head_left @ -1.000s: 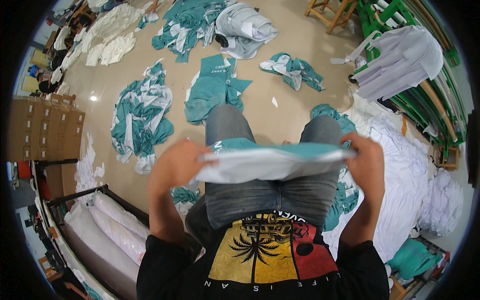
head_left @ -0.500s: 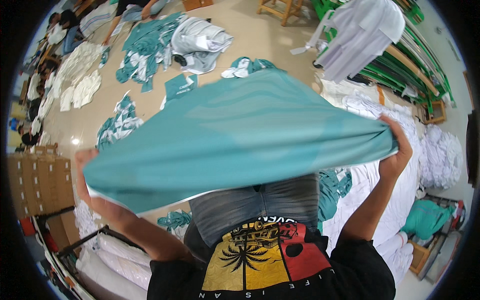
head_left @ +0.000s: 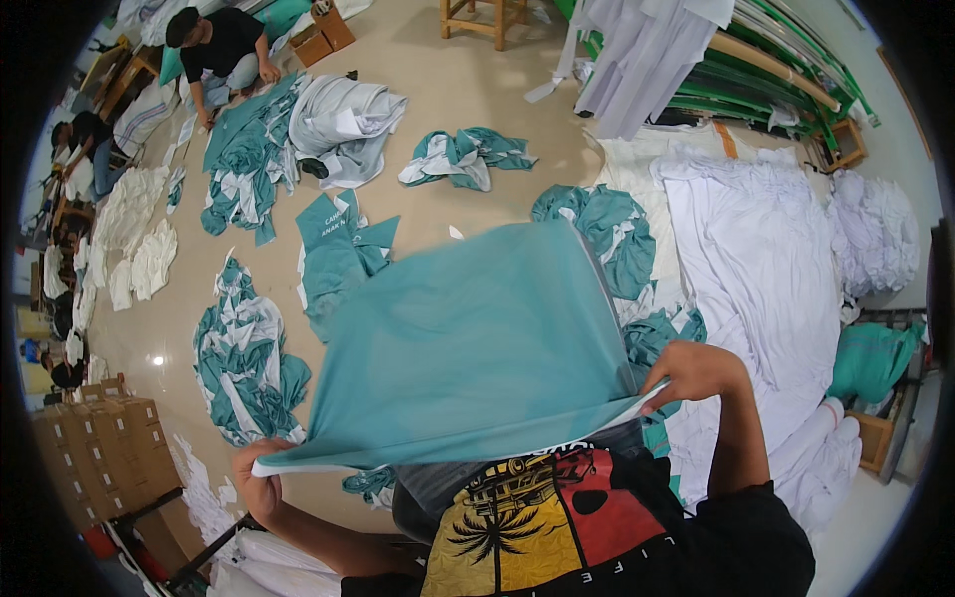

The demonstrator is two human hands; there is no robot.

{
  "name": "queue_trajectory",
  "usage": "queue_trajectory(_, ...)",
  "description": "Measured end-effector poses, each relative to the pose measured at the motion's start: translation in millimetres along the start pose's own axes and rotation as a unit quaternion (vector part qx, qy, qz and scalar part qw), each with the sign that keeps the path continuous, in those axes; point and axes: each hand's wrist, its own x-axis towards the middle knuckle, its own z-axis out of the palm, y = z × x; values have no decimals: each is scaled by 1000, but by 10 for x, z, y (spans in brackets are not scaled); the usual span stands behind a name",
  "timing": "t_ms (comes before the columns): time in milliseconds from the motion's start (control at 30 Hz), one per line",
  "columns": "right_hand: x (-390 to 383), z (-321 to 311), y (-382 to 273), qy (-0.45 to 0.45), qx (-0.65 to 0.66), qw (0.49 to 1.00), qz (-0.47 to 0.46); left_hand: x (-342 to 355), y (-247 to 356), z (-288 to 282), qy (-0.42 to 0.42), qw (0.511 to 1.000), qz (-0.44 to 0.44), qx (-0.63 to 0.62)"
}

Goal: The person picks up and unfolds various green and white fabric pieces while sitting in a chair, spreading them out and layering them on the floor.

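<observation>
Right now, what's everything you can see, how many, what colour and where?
teal cloth: one, teal, between both hands
crumpled heaps: several, teal and white, floor
rolled bundle: one, greyish white, upper left
loose cloths: several, cream, left
stool: one, brown, top
boxes: many, brown, lower left
fabric pile: one, white, right
hanging cloths: several, white, upper right
rack: one, green, upper right
co-workers: at least two, dark tops, upper left
left hand: one, bare, cloth's left end
right hand: one, bare, cloth's right end

L. hand (head_left: 261,476): fingers partly hidden by teal cloth (head_left: 468,338). Cloth far edge: sl. blurred. Jeans (head_left: 426,482): mostly hidden under cloth. Wooden stool (head_left: 484,23): upper pt. cut off, top edge. Blk. shirt (head_left: 741,537): cut off, lower edge. Stacked cartons (head_left: 109,438): markings too small to read.
</observation>
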Motion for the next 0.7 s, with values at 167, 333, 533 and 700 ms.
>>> queue_trajectory(167,389,444,17,74,-44,994,-68,9,-121,-145,-51,997,26,-54)
queue_trajectory(333,490,343,-311,52,-45,997,33,398,87,467,-109,984,-91,108)
queue_trajectory(533,535,514,-440,191,-108,975,30,505,-379,972,-168,933,-220,232)
queue_trajectory(700,850,506,-882,299,-121,940,110,415,-618,2141,-98,818,-98,558)
